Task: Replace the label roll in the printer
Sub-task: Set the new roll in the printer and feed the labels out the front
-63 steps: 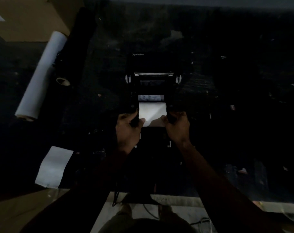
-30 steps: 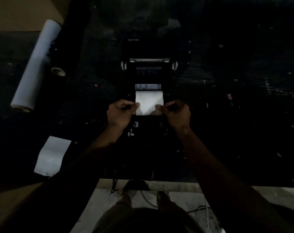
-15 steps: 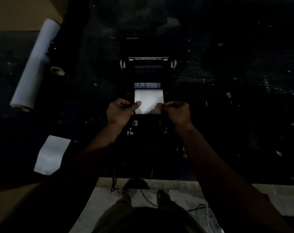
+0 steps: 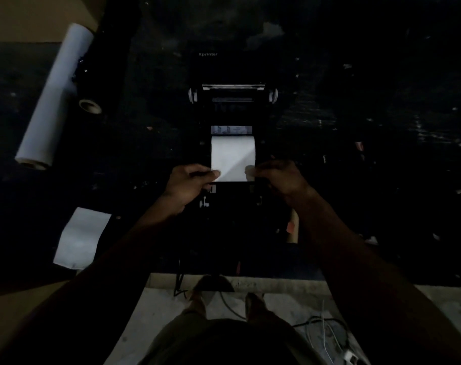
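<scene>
Your left hand (image 4: 190, 184) and right hand (image 4: 279, 177) each pinch a lower corner of the label strip (image 4: 232, 158), keeping it square over the open printer (image 4: 232, 106), probably for feeding.

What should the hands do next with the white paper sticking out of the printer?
Probably draw the white label strip a little further toward the person, keeping it straight. The left hand and right hand each pinch a near corner, and the open black printer still shows its lid raised.

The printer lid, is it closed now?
No, the printer lid stands open, and both hands hold the white label strip coming out of it.
</scene>
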Action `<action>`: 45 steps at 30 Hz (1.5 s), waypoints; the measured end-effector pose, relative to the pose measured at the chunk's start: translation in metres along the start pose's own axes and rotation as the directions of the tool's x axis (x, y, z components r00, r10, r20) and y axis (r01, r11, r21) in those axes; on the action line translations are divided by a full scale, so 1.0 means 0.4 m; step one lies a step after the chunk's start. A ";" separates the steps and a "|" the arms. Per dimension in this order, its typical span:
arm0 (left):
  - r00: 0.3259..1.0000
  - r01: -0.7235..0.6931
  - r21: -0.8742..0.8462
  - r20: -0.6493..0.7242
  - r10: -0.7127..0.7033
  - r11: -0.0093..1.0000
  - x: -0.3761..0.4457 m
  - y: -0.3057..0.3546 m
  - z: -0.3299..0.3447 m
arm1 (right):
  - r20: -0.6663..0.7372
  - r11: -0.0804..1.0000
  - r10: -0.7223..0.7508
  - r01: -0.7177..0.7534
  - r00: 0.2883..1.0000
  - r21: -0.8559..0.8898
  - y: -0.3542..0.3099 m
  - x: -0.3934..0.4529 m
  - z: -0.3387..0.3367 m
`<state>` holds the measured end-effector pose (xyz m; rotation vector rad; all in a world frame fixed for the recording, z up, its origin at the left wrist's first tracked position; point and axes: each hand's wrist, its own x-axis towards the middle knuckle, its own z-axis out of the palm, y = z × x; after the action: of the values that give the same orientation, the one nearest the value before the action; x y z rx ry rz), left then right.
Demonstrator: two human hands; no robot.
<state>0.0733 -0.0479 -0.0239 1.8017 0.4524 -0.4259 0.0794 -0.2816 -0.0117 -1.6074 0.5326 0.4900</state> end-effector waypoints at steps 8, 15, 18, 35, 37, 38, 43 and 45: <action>0.992 -0.114 0.313 -0.007 0.123 0.943 0.044 -0.025 -0.019 | -0.122 0.944 -0.204 0.162 0.971 -0.289 0.044 0.048 0.009; 0.993 -0.116 0.333 0.020 0.116 0.936 0.057 -0.031 -0.027 | -0.134 0.939 -0.165 0.114 0.977 -0.326 0.048 0.055 0.006; 0.995 -0.103 0.325 0.032 0.098 0.940 0.057 -0.024 -0.031 | -0.105 0.937 -0.126 0.084 0.986 -0.340 0.037 0.053 0.007; 0.992 -0.011 0.573 0.109 -0.063 0.819 0.091 0.031 -0.028 | -0.028 0.533 -0.522 0.300 0.852 -0.791 0.042 -0.051 0.038; 0.989 -0.023 0.624 0.129 -0.074 0.781 0.095 0.050 -0.025 | 0.182 0.301 -0.645 0.466 0.742 -0.832 0.074 -0.081 0.059; 0.987 -0.027 0.652 0.136 -0.082 0.758 0.095 0.056 -0.023 | 0.276 0.197 -0.629 0.493 0.726 -0.847 0.093 -0.090 0.068; 0.989 -0.045 0.765 0.126 -0.081 0.643 0.074 0.083 -0.023 | 0.332 0.056 -0.531 0.424 0.779 -0.904 0.142 -0.105 0.090; 0.996 -0.091 0.804 0.075 0.052 0.588 0.032 0.081 -0.022 | 0.339 0.031 -0.544 0.422 0.768 -0.906 0.142 -0.105 0.090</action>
<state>0.1013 -0.0466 -0.0014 2.6915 0.1317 -0.6873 0.0116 -0.2482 -0.0355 -2.9199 -0.5029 0.1365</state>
